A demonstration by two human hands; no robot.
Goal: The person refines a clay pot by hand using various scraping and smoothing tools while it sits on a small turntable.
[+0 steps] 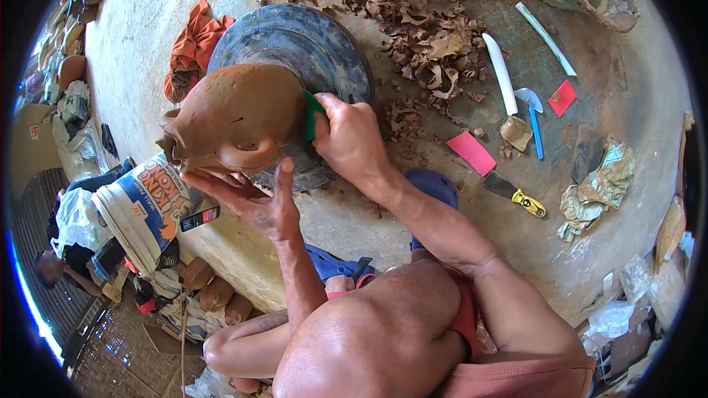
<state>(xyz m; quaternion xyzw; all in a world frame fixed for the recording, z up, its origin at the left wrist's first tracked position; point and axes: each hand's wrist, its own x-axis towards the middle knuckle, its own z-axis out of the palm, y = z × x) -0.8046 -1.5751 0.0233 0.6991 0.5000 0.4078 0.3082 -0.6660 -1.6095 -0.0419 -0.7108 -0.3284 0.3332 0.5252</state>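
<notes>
Clay pot (240,103) on the wheel (324,40), a green scraper (310,116) at its side

The right hand (352,136) pinches the scraper against the pot's wall; the left hand (262,203) is open below the pot's mouth, fingers outstretched and thumb apart, though whether it bears any weight I cannot tell; an orange cloth (199,38) lies beside the wheel, shavings (439,40) beyond the right hand, a pink card (472,152) touching or just beside a putty knife (516,194)
</notes>
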